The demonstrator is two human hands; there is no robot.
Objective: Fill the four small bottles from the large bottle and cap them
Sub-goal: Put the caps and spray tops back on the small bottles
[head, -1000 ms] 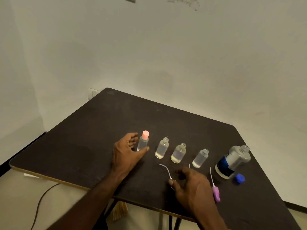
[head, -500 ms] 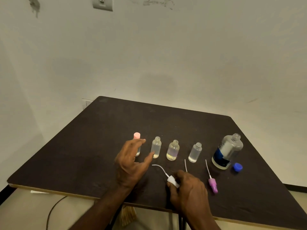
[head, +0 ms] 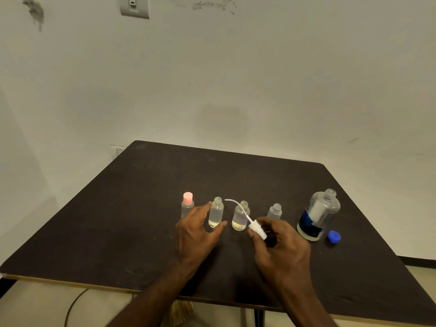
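Four small clear bottles stand in a row on the dark table. The leftmost bottle wears a pink cap. The second bottle, third bottle and fourth bottle are uncapped and hold some liquid. My left hand is open, thumb and fingers around the base of the second bottle. My right hand holds a white spray cap whose thin tube curves up over the third bottle. The large bottle with a blue label stands uncapped at the right.
A blue cap lies right of the large bottle. The table's front edge runs below my forearms. A cable and a broom head lie on the floor under it. A wall stands close behind.
My right hand lifted the white spray cap off the table and raised it toward the bottles. My left hand shifted from the pink-capped bottle to the second bottle.
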